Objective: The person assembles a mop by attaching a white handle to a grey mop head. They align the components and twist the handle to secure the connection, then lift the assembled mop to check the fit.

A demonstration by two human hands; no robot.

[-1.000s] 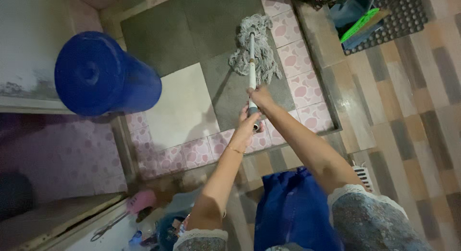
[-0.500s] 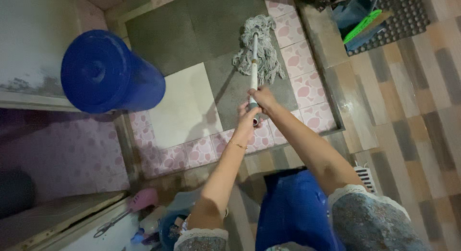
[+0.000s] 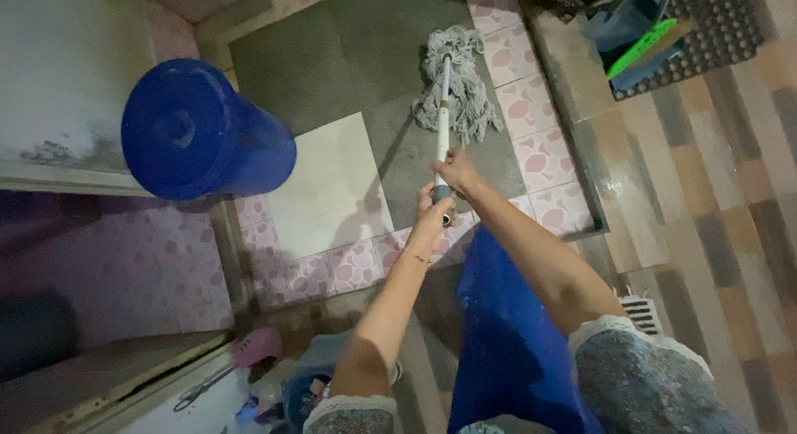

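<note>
Mopping in hand; your right hand [image 3: 455,170] and left hand [image 3: 435,212] both clenched round mop [image 3: 443,110] handle; strands on grey tile [image 3: 332,60]; next stroke likely needs steady grip, clear of barrel [image 3: 203,135].

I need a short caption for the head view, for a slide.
Both hands grip a string mop on grey tiles beside a blue barrel.

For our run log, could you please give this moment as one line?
left hand: grips mop handle end | right hand: grips mop handle above | mop head: on grey floor tile | blue barrel: left
</note>
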